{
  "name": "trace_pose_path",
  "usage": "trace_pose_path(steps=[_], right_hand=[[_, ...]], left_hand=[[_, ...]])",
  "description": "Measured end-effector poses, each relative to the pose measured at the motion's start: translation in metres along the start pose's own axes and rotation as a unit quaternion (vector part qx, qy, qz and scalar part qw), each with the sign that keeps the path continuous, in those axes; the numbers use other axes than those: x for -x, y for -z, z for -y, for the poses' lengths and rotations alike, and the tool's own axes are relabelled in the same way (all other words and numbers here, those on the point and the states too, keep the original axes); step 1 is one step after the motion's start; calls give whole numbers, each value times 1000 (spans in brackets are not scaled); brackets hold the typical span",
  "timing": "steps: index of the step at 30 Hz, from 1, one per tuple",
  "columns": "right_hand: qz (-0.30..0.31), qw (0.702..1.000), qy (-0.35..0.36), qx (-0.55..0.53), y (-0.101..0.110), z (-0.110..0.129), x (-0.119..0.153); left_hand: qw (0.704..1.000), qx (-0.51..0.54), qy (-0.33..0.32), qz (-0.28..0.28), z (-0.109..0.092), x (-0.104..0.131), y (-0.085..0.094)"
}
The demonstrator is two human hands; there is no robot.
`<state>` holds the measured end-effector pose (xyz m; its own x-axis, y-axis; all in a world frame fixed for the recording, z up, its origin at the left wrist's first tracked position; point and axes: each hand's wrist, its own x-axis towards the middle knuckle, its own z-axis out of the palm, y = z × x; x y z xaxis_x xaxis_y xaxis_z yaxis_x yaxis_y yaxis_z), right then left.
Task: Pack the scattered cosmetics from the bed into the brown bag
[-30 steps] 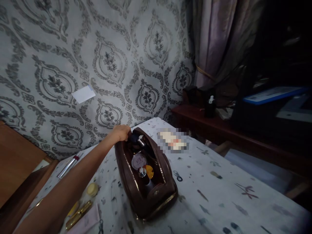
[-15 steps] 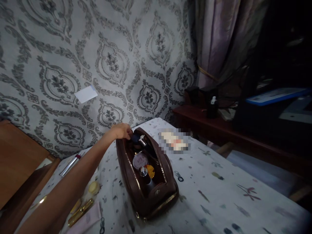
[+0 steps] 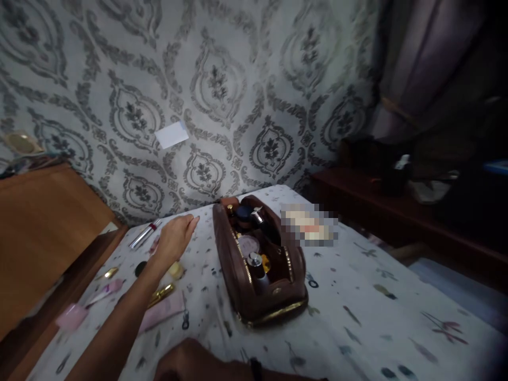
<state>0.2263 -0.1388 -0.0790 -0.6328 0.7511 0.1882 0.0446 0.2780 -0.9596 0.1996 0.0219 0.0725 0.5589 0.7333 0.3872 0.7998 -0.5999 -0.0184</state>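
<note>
A brown zip makeup bag [image 3: 262, 312] lies unzipped on the patterned cloth. Inside it are a round pinkish compact [image 3: 248, 246], a silver-topped bottle [image 3: 256, 264], a yellow item [image 3: 266, 263], a dark blue round lid [image 3: 243, 213] and a gold-capped item [image 3: 230, 210]. Left of the bag, my left hand [image 3: 180, 236] hovers over the cloth with its fingers curled closed; whatever they may hold is hidden. My right hand [image 3: 190, 360] shows only its dark back at the bottom edge, fingers out of sight, a black band on the wrist.
Around my left forearm lie a silver tube [image 3: 145, 235], a cream-coloured jar [image 3: 175, 270], a gold tube [image 3: 162, 294], a pink squeeze tube [image 3: 164, 312] and a pink item [image 3: 72, 316]. A wooden board [image 3: 51, 233] stands left; a blurred-out item [image 3: 309, 225] lies right of the bag.
My left hand has left the far end of the bag and moved back to the left over the cloth. My right hand has come into view at the bottom. The view has shifted left.
</note>
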Motion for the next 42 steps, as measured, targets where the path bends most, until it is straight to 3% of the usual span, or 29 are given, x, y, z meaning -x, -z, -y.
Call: trace_pose_path(steps=[3, 7, 11, 15, 20, 29, 34, 42], right_hand=[[-38, 999, 1, 23, -5, -1, -5], [-68, 997, -6, 40, -7, 6, -5], [-81, 996, 5, 26, -7, 15, -1], [-88, 996, -1, 7, -10, 23, 4], [-50, 989, -104, -91, -10, 27, 5], [-195, 953, -109, -203, 16, 13, -15], [-197, 954, -107, -201, 19, 9, -15], [-179, 964, -97, -169, 17, 8, -12]], left_hand=[[997, 44, 70, 4, 35, 43, -10], [982, 129, 135, -37, 79, 93, -20], [966, 161, 191, -59, 105, 128, -31], [967, 151, 196, -68, 109, 150, -40], [983, 145, 105, -42, 112, 164, -44], [993, 98, 41, 53, 123, 176, -48], [990, 113, 6, 84, 119, 174, -43], [990, 131, 33, 30, 113, 174, -42]])
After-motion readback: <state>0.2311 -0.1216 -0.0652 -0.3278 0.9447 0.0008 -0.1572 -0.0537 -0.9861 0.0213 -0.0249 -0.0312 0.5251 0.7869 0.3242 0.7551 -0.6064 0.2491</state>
